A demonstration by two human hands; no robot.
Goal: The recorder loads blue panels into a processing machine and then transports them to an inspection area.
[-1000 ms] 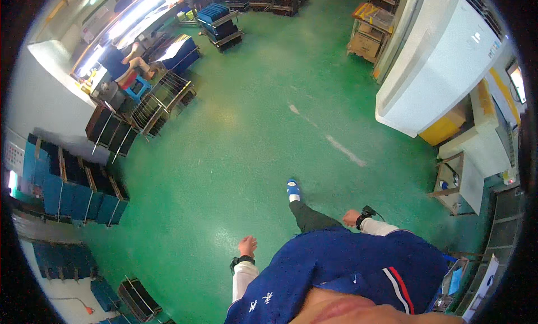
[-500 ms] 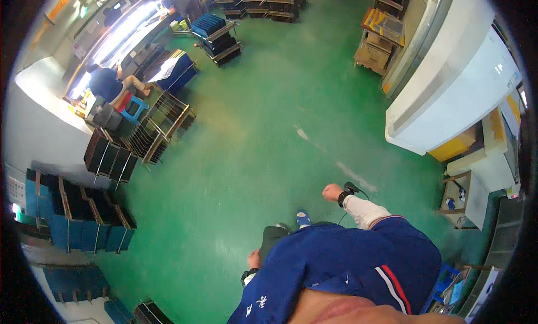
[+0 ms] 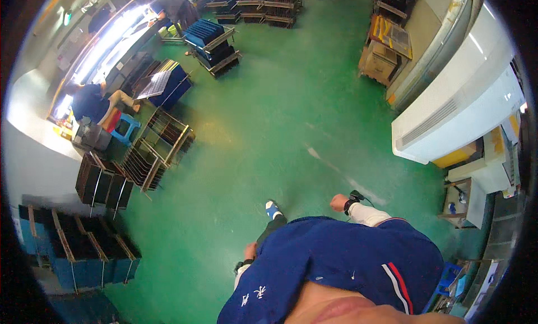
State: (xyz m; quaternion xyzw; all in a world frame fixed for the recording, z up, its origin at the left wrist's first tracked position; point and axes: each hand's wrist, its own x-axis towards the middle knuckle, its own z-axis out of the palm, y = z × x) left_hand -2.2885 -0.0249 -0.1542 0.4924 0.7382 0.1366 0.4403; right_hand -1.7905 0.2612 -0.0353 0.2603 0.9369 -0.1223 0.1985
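My right hand (image 3: 338,202) is held out over the green floor (image 3: 235,172), its fingers curled in like a loose fist and nothing visible in them. A dark band with a small black device (image 3: 356,196) and a thin cable sits at that wrist. Close beside my dark trouser leg is my left hand (image 3: 250,250), partly covered by my blue shirt (image 3: 336,257). Its fingers are too small and hidden to read. One foot in a blue and white shoe or slipper (image 3: 272,209) stands forward between the hands.
Racks of dark blue panels (image 3: 84,262) line the left, with a wire rack (image 3: 154,147) beyond. A seated person (image 3: 92,102) and a standing person (image 3: 174,9) are at a lit bench. At right are a white air-conditioner-like cabinet (image 3: 457,111), an open box (image 3: 466,205) and a carton (image 3: 379,63).
I have walked forward: the racks and the white cabinet appear nearer and lower. A foot has swung ahead on the left, and my left hand has moved back against my side.
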